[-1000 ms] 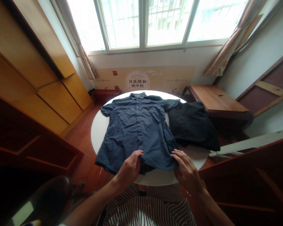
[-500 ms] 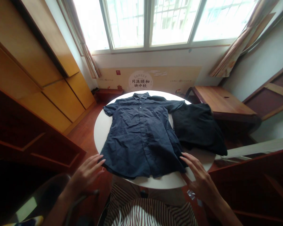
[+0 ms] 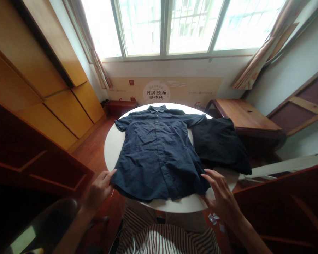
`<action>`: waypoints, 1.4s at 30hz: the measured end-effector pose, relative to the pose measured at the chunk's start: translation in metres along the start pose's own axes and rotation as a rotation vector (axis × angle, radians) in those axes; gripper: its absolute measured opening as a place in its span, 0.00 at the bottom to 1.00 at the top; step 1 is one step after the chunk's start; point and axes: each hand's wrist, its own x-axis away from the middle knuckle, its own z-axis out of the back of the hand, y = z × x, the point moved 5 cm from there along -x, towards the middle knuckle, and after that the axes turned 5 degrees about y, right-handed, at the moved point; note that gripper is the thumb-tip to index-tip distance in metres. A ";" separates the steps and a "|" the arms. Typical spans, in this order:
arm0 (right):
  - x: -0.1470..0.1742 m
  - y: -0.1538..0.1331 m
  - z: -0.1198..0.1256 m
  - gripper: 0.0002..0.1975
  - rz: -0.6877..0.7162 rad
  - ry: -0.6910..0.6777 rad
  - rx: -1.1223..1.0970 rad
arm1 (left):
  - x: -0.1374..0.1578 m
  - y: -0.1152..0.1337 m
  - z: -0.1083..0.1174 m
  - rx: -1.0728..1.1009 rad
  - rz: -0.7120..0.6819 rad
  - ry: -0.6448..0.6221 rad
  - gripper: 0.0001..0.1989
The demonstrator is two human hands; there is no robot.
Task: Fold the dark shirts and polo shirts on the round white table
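Observation:
A dark navy short-sleeved shirt [image 3: 156, 151] lies front up and spread out on a white round table [image 3: 110, 141], its collar towards the window and its hem near me. At the hem's left corner my left hand [image 3: 99, 188] is closed, pinching the cloth between thumb and fingers. My right hand [image 3: 222, 194] is at the opposite corner, fingertips over the cloth edge and thumb lower down, with the side of the hem between them. Touching the shirt's right sleeve is a black folded garment [image 3: 219, 143], which hangs partly past the table edge.
Beyond the table stand a low wooden table [image 3: 250, 113] on the right and a red-brown bench [image 3: 120, 106] on the left. Yellow cabinets [image 3: 66, 116] line the left side. A dark chair [image 3: 55, 218] is close by my left arm.
My left fingers have closed from a spread pose onto the shirt's hem corner. The right fingers have bent a little more around their edge. The view has shifted slightly; the shirt lies nearly the same.

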 end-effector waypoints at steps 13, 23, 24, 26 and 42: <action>-0.030 0.006 0.039 0.27 0.114 0.169 0.144 | 0.001 -0.023 0.015 0.120 0.398 0.007 0.05; -0.017 0.010 0.049 0.23 0.068 -0.019 0.023 | 0.024 -0.032 0.026 0.093 0.400 0.031 0.04; -0.009 0.014 0.041 0.23 0.014 -0.051 0.035 | 0.027 -0.029 0.024 0.089 0.341 0.041 0.04; 0.006 0.023 0.023 0.25 -0.108 -0.101 0.053 | 0.030 -0.018 0.020 0.058 0.185 0.046 0.09; 0.005 0.014 0.039 0.24 -0.049 -0.113 0.097 | 0.005 0.060 0.020 0.120 -0.448 0.014 0.18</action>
